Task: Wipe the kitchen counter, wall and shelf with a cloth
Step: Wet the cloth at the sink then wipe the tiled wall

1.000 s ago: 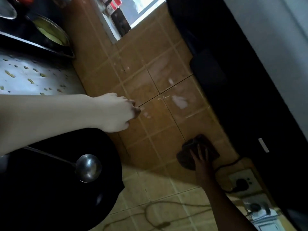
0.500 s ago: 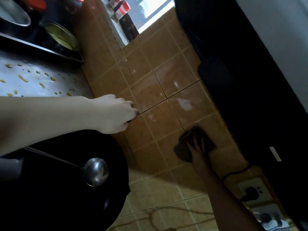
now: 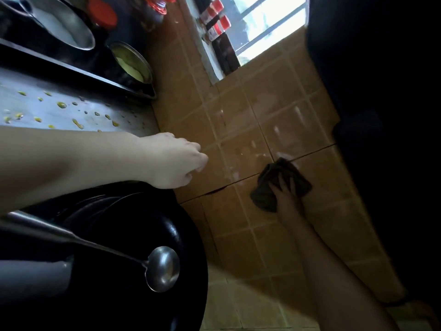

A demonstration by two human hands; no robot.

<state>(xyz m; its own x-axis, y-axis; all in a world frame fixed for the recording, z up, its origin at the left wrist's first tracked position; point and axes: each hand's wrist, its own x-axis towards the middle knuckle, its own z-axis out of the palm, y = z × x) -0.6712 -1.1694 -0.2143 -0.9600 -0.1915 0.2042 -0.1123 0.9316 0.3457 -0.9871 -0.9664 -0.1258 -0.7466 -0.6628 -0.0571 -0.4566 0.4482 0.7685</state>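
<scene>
A dark crumpled cloth (image 3: 263, 194) lies against the brown tiled wall (image 3: 238, 115), just over a crack line between tiles. My right hand (image 3: 287, 191) presses on it with straight, spread fingers. White smears mark the tiles above and left of the cloth. My left hand (image 3: 173, 161) has its fingers curled under and holds nothing; it rests at the corner where the steel counter (image 3: 59, 111) meets the wall. Yellow drops speckle the counter.
A black wok (image 3: 148, 247) with a steel ladle (image 3: 162, 268) sits below my left arm. Metal bowls (image 3: 131, 60) stand behind the counter. Red-capped bottles (image 3: 219, 22) line the window sill. A dark hood or cabinet (image 3: 381, 103) bounds the wall on the right.
My right hand has slid the cloth up the wall toward the window, onto the cracked tile joint. My left hand has stayed at the counter corner.
</scene>
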